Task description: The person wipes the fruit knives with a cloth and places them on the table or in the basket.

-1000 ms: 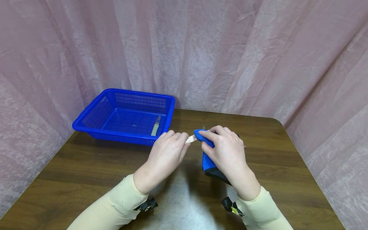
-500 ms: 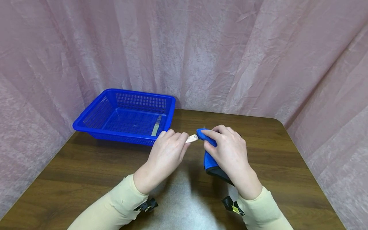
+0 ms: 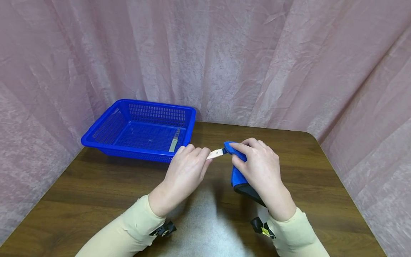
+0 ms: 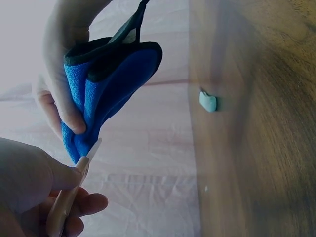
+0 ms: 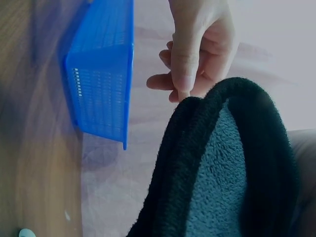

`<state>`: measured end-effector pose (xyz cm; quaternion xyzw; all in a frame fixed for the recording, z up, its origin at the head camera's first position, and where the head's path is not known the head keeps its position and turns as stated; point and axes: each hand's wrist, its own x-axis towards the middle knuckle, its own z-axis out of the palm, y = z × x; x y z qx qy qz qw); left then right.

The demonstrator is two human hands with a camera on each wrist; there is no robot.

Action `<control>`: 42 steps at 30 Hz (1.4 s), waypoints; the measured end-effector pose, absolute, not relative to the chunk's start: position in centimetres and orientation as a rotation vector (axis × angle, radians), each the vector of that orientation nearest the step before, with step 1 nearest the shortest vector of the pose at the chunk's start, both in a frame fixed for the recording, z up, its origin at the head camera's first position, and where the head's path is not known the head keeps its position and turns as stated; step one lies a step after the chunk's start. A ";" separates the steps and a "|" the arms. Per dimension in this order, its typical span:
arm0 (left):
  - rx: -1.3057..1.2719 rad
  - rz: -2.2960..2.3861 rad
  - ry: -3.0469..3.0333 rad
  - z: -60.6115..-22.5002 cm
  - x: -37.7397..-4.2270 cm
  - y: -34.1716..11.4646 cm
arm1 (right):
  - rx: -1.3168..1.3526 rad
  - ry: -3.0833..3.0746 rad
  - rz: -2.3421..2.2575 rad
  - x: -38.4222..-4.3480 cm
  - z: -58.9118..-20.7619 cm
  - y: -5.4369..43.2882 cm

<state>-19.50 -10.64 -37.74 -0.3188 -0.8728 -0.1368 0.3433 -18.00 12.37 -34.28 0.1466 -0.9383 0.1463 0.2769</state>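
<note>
A knife (image 3: 214, 154) with a pale handle is held between my two hands, over the table. My left hand (image 3: 188, 166) grips the handle; in the left wrist view the thumb presses along the knife handle (image 4: 66, 202). My right hand (image 3: 261, 162) pinches a folded blue cloth (image 3: 238, 176) with dark edging around the blade. Only a short stretch of blade (image 4: 94, 148) shows between handle and cloth; the rest is hidden. Loose folds of the cloth hang below the right hand. In the right wrist view the cloth (image 5: 217, 182) covers much of the foreground.
A blue plastic basket (image 3: 146, 154) stands on the wooden table (image 3: 308, 178) at the back left. Inside it lies another knife (image 3: 173, 143) with a pale green handle. A small mint-coloured object (image 4: 208, 101) sits on the table. Pink curtains (image 3: 224, 64) hang behind the table.
My right hand has slid right with the cloth, away from the handle, so a bit of blade now shows beside it. The left hand has stayed nearly still.
</note>
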 end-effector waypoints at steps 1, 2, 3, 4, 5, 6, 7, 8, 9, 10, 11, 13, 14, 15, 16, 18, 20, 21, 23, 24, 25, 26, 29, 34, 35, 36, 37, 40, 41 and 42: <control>-0.829 -0.358 -2.266 -37.7 -19.5 -10.6 | 0.388 -2.521 0.395 -18.0 -34.3 12.5; -0.829 -0.358 -2.266 -37.7 -19.5 -10.6 | 0.382 -2.523 0.398 -18.0 -34.2 12.5; -0.829 -0.360 -2.267 -37.7 -19.5 -10.7 | 0.376 -2.525 0.400 -18.0 -34.2 12.6; -0.829 -0.361 -2.268 -37.7 -19.5 -10.7 | 0.370 -2.527 0.403 -18.1 -34.2 12.7; -0.829 -0.361 -2.269 -37.7 -19.5 -10.7 | 0.364 -2.528 0.405 -18.1 -34.2 12.8; -0.828 -0.360 -2.269 -37.7 -19.5 -10.7 | 0.359 -2.530 0.407 -18.1 -34.1 12.8; -0.828 -0.359 -2.268 -37.7 -19.5 -10.7 | 0.355 -2.531 0.409 -18.1 -34.1 12.9; -0.828 -0.357 -2.268 -37.7 -19.5 -10.7 | 0.351 -2.533 0.410 -18.1 -34.1 13.0; -0.827 -0.356 -2.267 -37.7 -19.5 -10.7 | 0.347 -2.535 0.411 -18.1 -34.0 13.1; -0.827 -0.355 -2.264 -37.7 -19.5 -10.7 | 0.342 -2.538 0.414 -18.1 -34.0 13.1; -0.826 -0.354 -2.263 -37.7 -19.5 -10.7 | 0.338 -2.540 0.416 -18.1 -34.0 13.2; -0.826 -0.354 -2.262 -37.7 -19.5 -10.8 | 0.327 -2.544 0.421 -18.2 -33.9 13.3; -0.826 -0.355 -2.263 -37.7 -19.5 -10.8 | 0.322 -2.547 0.424 -18.2 -33.9 13.4; -0.825 -0.357 -2.264 -37.7 -19.5 -10.8 | 0.315 -2.549 0.428 -18.2 -33.9 13.5; -0.825 -0.357 -2.265 -37.7 -19.5 -10.8 | 0.310 -2.550 0.432 -18.3 -33.9 13.6; -0.824 -0.359 -2.269 -37.7 -19.5 -10.8 | 0.299 -2.551 0.438 -18.3 -33.8 13.7; -0.823 -0.359 -2.269 -37.6 -19.5 -10.8 | 0.289 -2.552 0.444 -18.4 -33.8 13.9; -0.823 -0.360 -2.268 -37.6 -19.5 -10.8 | 0.285 -2.551 0.446 -18.5 -33.8 14.0; -0.824 -0.361 -2.265 -37.6 -19.5 -10.8 | 0.280 -2.550 0.450 -18.5 -33.8 14.1; -0.824 -0.362 -2.263 -37.6 -19.5 -10.8 | 0.277 -2.551 0.454 -18.5 -33.8 14.2; -0.824 -0.362 -2.261 -37.6 -19.5 -10.8 | 0.274 -2.553 0.457 -18.6 -33.9 14.3; -0.824 -0.362 -2.259 -37.6 -19.5 -10.8 | 0.270 -2.555 0.460 -18.6 -33.8 14.3; -0.823 -0.359 -2.257 -37.6 -19.6 -10.8 | 0.257 -2.563 0.469 -18.7 -33.8 14.5; -0.822 -0.358 -2.256 -37.6 -19.6 -10.8 | 0.238 -2.574 0.474 -18.8 -33.7 14.9; -0.823 -0.357 -2.256 -37.6 -19.6 -10.8 | 0.234 -2.575 0.473 -18.8 -33.7 14.9; -0.823 -0.357 -2.255 -37.6 -19.6 -10.8 | 0.232 -2.575 0.472 -18.8 -33.7 15.0; -0.822 -0.356 -2.254 -37.6 -19.6 -10.8 | 0.229 -2.574 0.472 -18.8 -33.7 15.0; -0.820 -0.354 -2.252 -37.6 -19.6 -10.8 | 0.220 -2.572 0.473 -18.9 -33.7 15.2; -0.819 -0.354 -2.252 -37.6 -19.5 -10.8 | 0.218 -2.573 0.473 -18.9 -33.7 15.3; -0.818 -0.354 -2.251 -37.6 -19.5 -10.8 | 0.214 -2.575 0.474 -18.9 -33.7 15.3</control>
